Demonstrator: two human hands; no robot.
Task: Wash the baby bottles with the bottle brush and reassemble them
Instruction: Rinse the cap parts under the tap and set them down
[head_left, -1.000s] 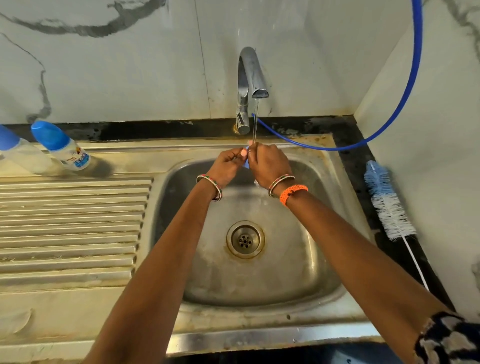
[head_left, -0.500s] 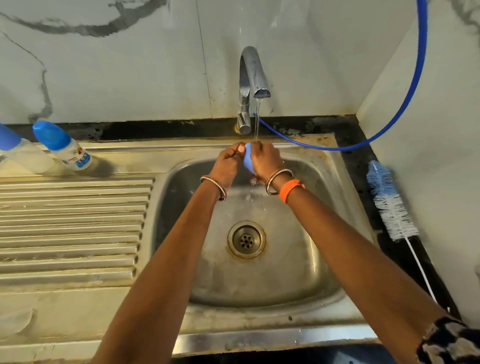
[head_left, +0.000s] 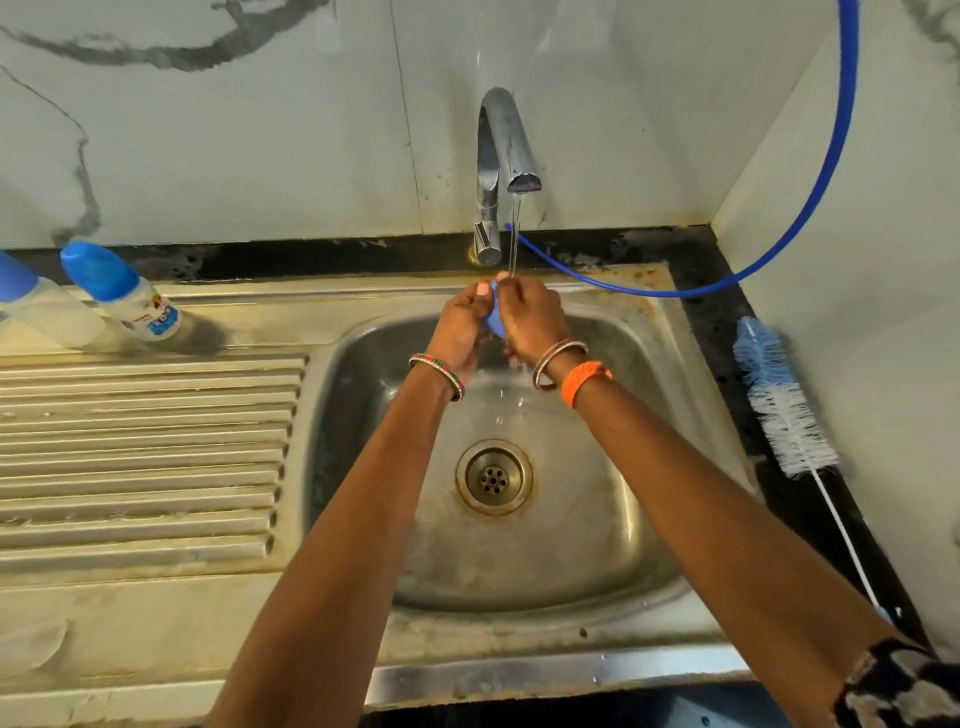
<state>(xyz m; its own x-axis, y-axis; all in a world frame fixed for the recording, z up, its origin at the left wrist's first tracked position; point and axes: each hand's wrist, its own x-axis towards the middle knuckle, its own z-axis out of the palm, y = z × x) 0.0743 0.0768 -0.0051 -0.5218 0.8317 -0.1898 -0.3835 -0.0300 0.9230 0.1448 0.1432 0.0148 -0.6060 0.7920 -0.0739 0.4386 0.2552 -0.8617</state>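
Both hands (head_left: 498, 325) pinch blue cap (head_left: 494, 319) under tap (head_left: 506, 171) — rinsing. 2 capped bottles (head_left: 124, 293) on worktop look done; brush (head_left: 784, 400) idle — reassembly pending.

White walls (head_left: 260, 130) with grey streaks meet in a corner. A steel sink (head_left: 597, 519) with a ridged drainboard (head_left: 140, 457) sits in a dark tabletop (head_left: 706, 291). A blue hose (head_left: 826, 171) hangs down the wall.

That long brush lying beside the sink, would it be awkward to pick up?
Probably light: the bottle brush is mostly fluffy bristles on a thin white stem. The stem looks slender enough to flex a little, so the head may droop or wobble. Lying flat on the dark counter, it seems unlikely to roll far.
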